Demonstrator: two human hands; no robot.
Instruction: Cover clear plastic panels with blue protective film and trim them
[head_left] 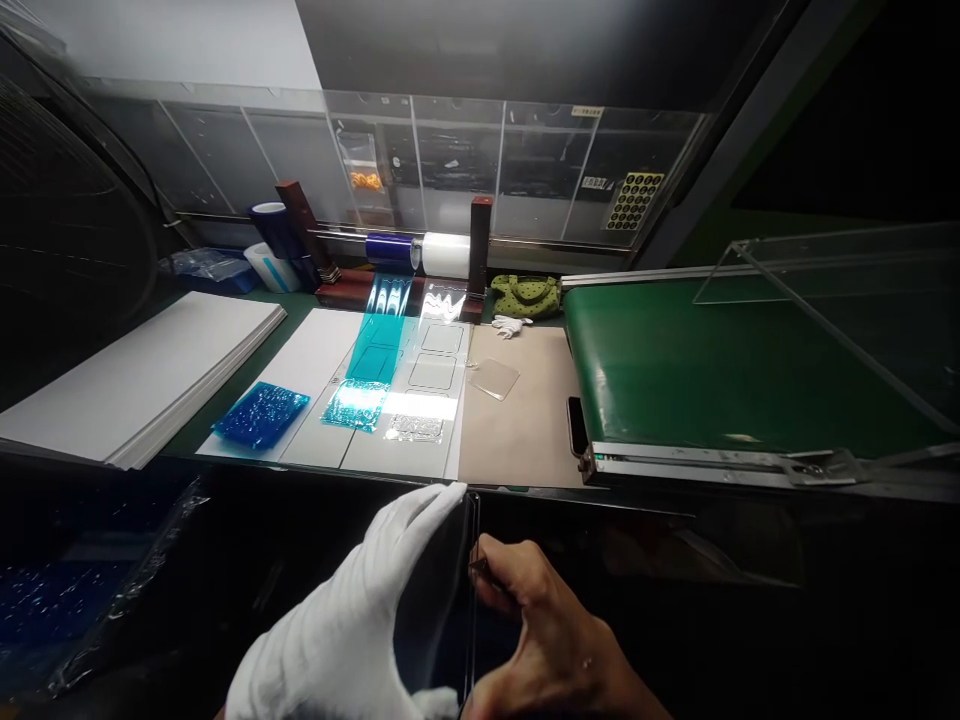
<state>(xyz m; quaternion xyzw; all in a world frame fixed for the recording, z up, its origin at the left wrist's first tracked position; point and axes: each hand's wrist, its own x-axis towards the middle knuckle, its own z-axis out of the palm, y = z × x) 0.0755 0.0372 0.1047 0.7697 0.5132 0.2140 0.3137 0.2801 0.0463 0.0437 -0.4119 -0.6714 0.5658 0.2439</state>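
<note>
A thin dark glass panel [436, 610] stands on edge close to me, above the bench's front edge. My left hand [341, 610], in a white cotton glove, grips its left side and lower part. My right hand [544, 630] is bare, with thumb and fingers pinching the panel's right edge. A small thin dark item shows at the right hand's fingertips, too small to name. Part of the panel's face is hidden by the glove.
Ahead lie a white board stack, blue and teal film sheets, a clear square plate on a beige mat, and white gloves. Film rolls stand behind them. A green conveyor belt [712, 370] runs along the right, with a black phone [577, 425] at its edge.
</note>
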